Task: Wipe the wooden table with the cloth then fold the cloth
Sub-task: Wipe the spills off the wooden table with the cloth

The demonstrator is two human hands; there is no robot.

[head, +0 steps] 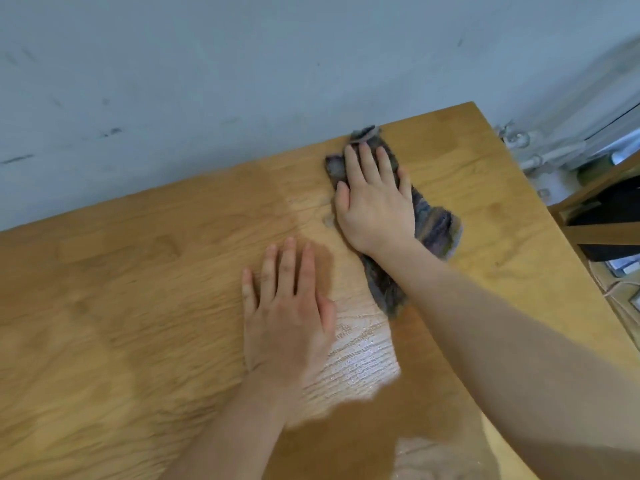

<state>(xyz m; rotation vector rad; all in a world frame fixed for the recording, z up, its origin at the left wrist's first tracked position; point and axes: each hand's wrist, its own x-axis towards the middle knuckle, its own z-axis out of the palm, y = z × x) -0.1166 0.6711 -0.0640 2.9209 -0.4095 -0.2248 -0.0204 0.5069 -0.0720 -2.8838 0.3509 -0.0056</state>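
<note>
Both hands flat, fingers spread | right hand [375, 199] pressing cloth [433, 226] at 1 o'clock | left hand [287, 313] centre on wooden table [121, 289]

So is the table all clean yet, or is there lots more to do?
Not yet. A shiny wet streak on the wooden table looks already wiped. Right now the right hand presses flat on the cloth near the far edge by the wall, while the left hand rests flat on the bare wood. The left side shows no such sheen, so it probably needs wiping. The cloth is bunched, not folded.
</note>
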